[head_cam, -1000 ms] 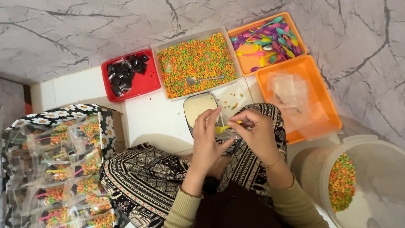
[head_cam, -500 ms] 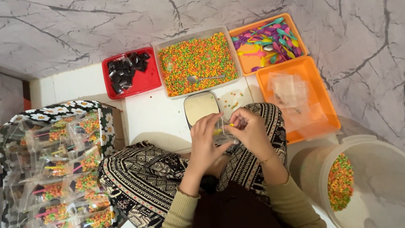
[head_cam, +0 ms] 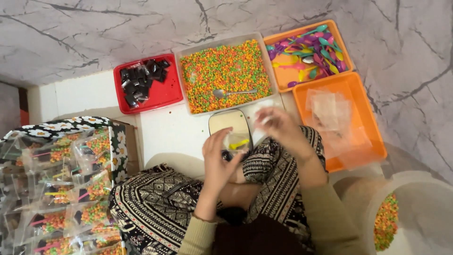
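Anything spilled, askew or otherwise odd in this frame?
Nothing clearly spilled. The colourful pellets stay inside the clear rectangular tray, with a metal spoon lying on them. The left hand holds a small clear bag containing a yellow spoon; the right hand is motion-blurred.

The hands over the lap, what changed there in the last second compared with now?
The right hand let go and lifted away toward the trays, blurred. The left hand alone holds the small clear bag with a yellow spoon inside. The tray of coloured pellets, its metal spoon and other trays stayed put.
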